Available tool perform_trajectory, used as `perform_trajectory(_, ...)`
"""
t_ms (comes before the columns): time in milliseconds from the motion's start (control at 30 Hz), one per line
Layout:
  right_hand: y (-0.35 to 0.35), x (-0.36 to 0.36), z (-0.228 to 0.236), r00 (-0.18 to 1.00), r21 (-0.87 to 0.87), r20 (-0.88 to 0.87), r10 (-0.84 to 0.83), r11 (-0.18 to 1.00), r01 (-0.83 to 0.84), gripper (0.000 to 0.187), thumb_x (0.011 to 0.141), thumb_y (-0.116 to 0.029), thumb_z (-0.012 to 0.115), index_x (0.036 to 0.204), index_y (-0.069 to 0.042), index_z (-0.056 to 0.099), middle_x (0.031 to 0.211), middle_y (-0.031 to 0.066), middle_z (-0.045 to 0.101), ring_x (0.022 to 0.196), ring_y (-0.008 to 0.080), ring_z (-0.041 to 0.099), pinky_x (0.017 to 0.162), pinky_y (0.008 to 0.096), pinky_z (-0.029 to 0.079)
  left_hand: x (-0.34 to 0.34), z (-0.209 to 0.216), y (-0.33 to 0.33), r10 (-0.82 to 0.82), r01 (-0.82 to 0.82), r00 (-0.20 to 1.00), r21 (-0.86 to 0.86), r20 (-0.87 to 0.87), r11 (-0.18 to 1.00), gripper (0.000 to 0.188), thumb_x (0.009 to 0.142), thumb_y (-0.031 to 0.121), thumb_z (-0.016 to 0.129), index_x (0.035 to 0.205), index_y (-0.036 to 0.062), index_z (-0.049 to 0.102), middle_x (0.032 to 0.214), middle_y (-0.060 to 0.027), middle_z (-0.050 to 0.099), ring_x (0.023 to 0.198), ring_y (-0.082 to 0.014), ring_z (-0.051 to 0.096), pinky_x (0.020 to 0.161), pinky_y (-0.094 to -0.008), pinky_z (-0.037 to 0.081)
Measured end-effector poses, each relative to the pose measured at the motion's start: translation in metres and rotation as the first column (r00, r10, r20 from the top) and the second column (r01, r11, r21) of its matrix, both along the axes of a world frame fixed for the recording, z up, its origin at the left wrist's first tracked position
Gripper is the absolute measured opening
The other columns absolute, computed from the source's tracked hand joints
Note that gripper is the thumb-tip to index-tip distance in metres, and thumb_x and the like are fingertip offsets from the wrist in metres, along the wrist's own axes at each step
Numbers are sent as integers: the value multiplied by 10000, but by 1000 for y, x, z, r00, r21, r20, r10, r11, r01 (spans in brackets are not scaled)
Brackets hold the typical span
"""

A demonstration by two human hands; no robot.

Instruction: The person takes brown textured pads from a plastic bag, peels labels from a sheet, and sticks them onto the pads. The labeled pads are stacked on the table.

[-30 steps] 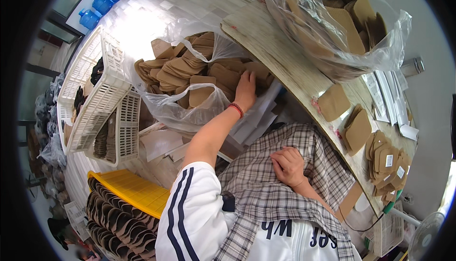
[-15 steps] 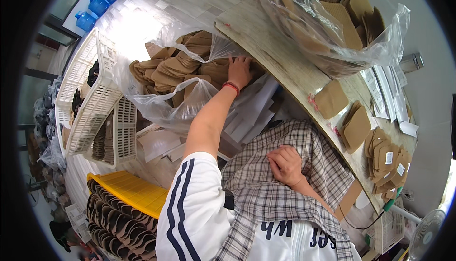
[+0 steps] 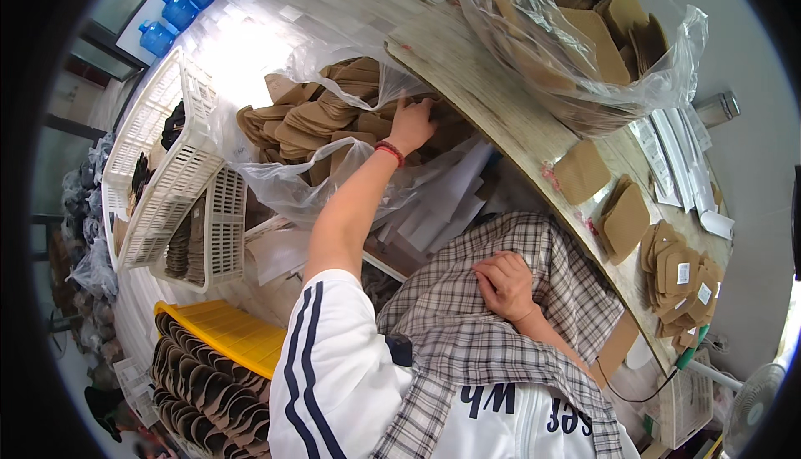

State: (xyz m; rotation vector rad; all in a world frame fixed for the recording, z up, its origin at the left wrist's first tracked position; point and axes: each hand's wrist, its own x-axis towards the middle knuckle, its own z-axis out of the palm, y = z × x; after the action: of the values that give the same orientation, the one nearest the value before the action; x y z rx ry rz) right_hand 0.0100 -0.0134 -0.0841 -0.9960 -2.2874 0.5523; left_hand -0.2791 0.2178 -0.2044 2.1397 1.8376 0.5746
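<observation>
My left hand (image 3: 411, 127), a red bead bracelet at its wrist, is over a clear plastic bag (image 3: 325, 167) full of brown, round-cornered flat pieces (image 3: 313, 125). Its fingers are apart, with the forefinger stretched toward the far side of the bag. I see nothing held in it, though the fingertips are close to the brown pieces. On my lap, over a plaid apron (image 3: 442, 292), lies my right hand (image 3: 506, 285) with its fingers curled in. No object shows in that hand.
A worn table (image 3: 501, 83) on the right bears another plastic bag (image 3: 567, 67) of brown pieces, a single brown piece (image 3: 581, 172) and small stacks (image 3: 624, 219). White crates (image 3: 158, 167) stand left, above a yellow crate (image 3: 225, 334) of curved brown pieces. A fan (image 3: 751, 413) is at lower right.
My left hand has drawn back slightly to the left, and its fingers have spread. My right hand stays on the apron. The whole view has shifted a little.
</observation>
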Motion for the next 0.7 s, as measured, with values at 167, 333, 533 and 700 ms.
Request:
perform_trajectory(167, -1, -2, 1, 1000, 3, -19, 0, 1000, 0, 116, 746, -20, 725, 854, -56, 701, 861, 54, 691, 804, 239, 639, 848, 383, 522, -35, 27, -20, 26, 27, 870, -100, 493, 995, 468, 835, 218, 678, 1235, -7, 588, 1044, -188, 693, 991, -267, 648, 1019, -391, 402)
perform_trajectory(333, -2, 0, 0, 1000, 4, -6, 10, 1000, -10, 121, 754, -24, 723, 869, -53, 699, 877, 58, 692, 815, 245, 637, 859, 391, 519, -60, 27, -41, 288, 120, 449, -376, 846, 919, 427, 894, 161, 651, 1263, -44, 586, 1136, -37, 651, 1021, -124, 572, 927, -258, 435)
perform_trajectory(533, -2, 2, -3, 1000, 15, -11, 9, 1000, -9, 112, 763, -44, 728, 865, -64, 687, 880, 60, 678, 833, 256, 637, 861, 396, 515, -76, 46, -70, 396, 61, 308, -434, 865, 899, 426, 903, 157, 626, 1290, -17, 584, 1173, -13, 648, 1065, -108, 578, 936, -242, 428)
perform_trajectory(700, -3, 2, -3, 1000, 17, -2, 0, 1000, 0, 110, 766, -41, 726, 867, -66, 688, 878, 59, 678, 837, 256, 635, 862, 391, 511, -85, 52, -85, 388, 157, 150, -409, 909, 899, 364, 920, 135, 588, 1257, -1, 601, 1179, -9, 652, 1069, -99, 587, 942, -243, 435)
